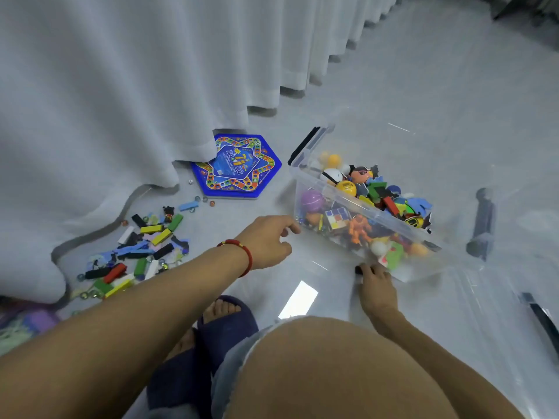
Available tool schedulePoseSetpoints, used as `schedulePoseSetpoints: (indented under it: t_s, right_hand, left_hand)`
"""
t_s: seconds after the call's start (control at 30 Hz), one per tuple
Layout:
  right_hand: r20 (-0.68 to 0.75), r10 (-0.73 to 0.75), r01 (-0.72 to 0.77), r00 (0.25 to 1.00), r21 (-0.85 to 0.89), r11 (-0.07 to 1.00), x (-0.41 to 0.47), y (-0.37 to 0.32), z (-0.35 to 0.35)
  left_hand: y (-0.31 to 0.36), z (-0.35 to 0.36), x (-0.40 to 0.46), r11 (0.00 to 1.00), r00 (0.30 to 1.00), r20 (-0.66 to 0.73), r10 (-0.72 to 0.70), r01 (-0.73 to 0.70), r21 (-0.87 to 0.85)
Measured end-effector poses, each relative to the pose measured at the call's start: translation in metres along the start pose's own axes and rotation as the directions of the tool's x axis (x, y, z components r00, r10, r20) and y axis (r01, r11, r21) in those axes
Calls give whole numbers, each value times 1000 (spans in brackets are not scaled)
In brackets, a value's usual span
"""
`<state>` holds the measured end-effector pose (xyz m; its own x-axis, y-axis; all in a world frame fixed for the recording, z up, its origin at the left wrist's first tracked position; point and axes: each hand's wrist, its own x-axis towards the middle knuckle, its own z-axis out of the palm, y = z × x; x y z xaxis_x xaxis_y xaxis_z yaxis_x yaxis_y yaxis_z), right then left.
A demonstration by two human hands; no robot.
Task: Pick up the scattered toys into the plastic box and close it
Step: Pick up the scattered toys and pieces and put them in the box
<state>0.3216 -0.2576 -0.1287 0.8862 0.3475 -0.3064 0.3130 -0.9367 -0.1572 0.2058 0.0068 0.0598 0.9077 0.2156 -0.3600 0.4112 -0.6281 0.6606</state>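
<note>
A clear plastic box (311, 176) sits on the floor at centre right, tilted, filled with several bright toys such as balls, a puzzle cube and an orange figure. My left hand (267, 241) touches its near left corner with fingers curled. At the box's near bottom corner, by a black latch, my right hand (376, 290) rests against the wall. A pile of coloured blocks (142, 252) and marbles lies scattered on the floor to the left. A blue hexagonal game board (239, 167) lies partly under the curtain.
A white curtain (136, 86) hangs along the left and back, its hem trailing on the floor. The clear lid with black latches (482, 225) lies right of the box. My slippered feet (223, 322) and knee fill the bottom.
</note>
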Motion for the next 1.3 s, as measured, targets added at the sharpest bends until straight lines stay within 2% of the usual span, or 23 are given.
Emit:
schedulePoseSetpoints:
  t_s: [0.1,0.17,0.23,0.3,0.33,0.4,0.47,0.53,0.57,0.63,0.7,0.73,0.8,0.87,0.97,1.07,1.17,1.3]
  right_hand:
    - [26,-69,69,997,-11,998,-3,-26,-7]
    - [-21,-185,186,983,66,980,-12,-53,-26]
    - [-232,-343,382,910,150,912,-26,-81,-58]
    - [-473,-422,544,774,155,825,-38,-102,-107]
    - [-568,-386,570,726,184,801,-39,-106,-132]
    - [-645,-238,515,726,281,810,-21,-97,-172]
    - [-555,-190,382,810,253,889,4,-89,-197]
    - [-435,-292,339,852,31,940,11,-99,-203]
    - [-395,-388,393,833,-71,917,6,-112,-200]
    - [-272,-591,589,759,-101,802,-16,-154,-182]
    - [-26,-752,752,659,8,659,-39,-203,-153]
    - [119,-808,810,577,46,585,-48,-228,-136]
    - [356,-835,879,420,69,472,-58,-276,-96]
    - [488,-803,908,342,49,416,-62,-314,-54]
    - [563,-752,924,343,-56,379,-62,-345,3]
    - [562,-752,935,345,-136,327,-60,-345,46]
    - [502,-818,958,279,-86,274,-51,-333,67]
    - [364,-867,904,339,127,407,-46,-335,62]
  left_hand:
    - [-8,-7,4,999,1000,-4,5,-4,46]
    - [-13,-13,5,996,1000,-9,-5,5,87]
    - [-18,-23,3,981,998,55,-21,10,195]
    - [-25,-37,-6,927,977,206,-61,-21,374]
    - [-27,-46,-13,891,953,286,-100,-42,451]
    - [-32,-62,-30,828,910,372,-183,-62,558]
    - [-41,-79,-49,789,908,347,-234,-31,614]
    - [-51,-95,-68,772,931,276,-238,9,636]
    - [-59,-101,-79,769,943,238,-234,29,638]
    - [-77,-114,-103,775,955,181,-236,72,627]
    - [-107,-120,-126,795,954,140,-266,135,591]
    - [-124,-120,-137,808,946,122,-302,186,559]
    - [-161,-115,-156,806,913,86,-398,304,507]
    - [-196,-101,-171,795,879,48,-474,404,454]
    - [-247,-65,-184,763,826,-66,-560,545,348]
    - [-290,-27,-191,691,753,-210,-623,656,303]
    - [-316,-3,-193,598,745,-306,-592,661,453]
    - [-326,11,-188,533,736,-407,-542,675,510]
